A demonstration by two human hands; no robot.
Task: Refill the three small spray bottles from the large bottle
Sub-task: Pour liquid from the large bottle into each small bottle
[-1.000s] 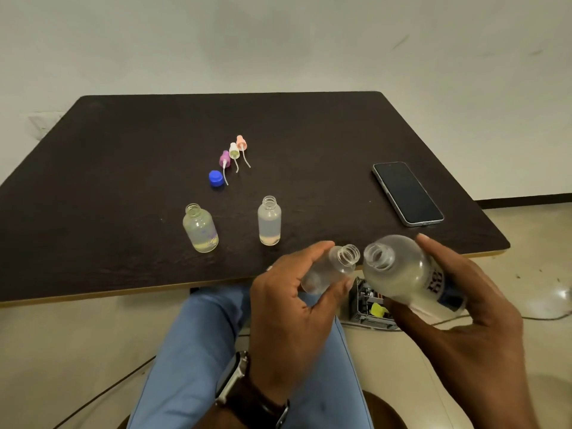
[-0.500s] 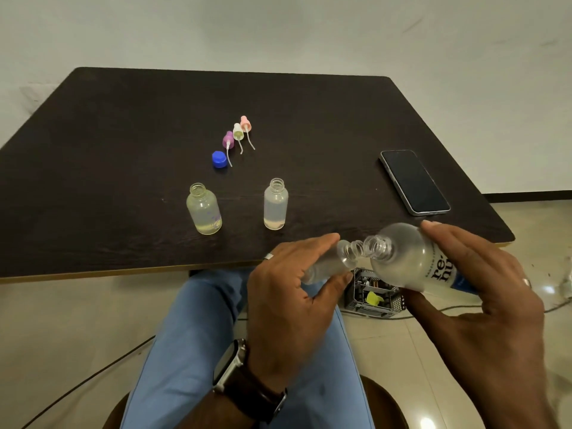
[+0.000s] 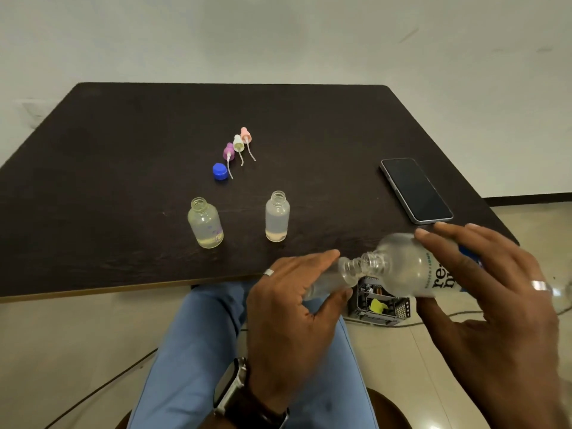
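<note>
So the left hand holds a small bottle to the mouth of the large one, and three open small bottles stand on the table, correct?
Not quite: the head view shows only two open small bottles on the table, one left of the other. The third small bottle is in the left hand, at the large bottle's mouth.

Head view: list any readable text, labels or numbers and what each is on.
"re" on the large bottle label, big dark letters; the line under it is cut off by the right hand.
Small teal text along that label: too small to read.
Phone screen: dark, nothing shown.
Two small bottles on the table: no readable text.
</note>
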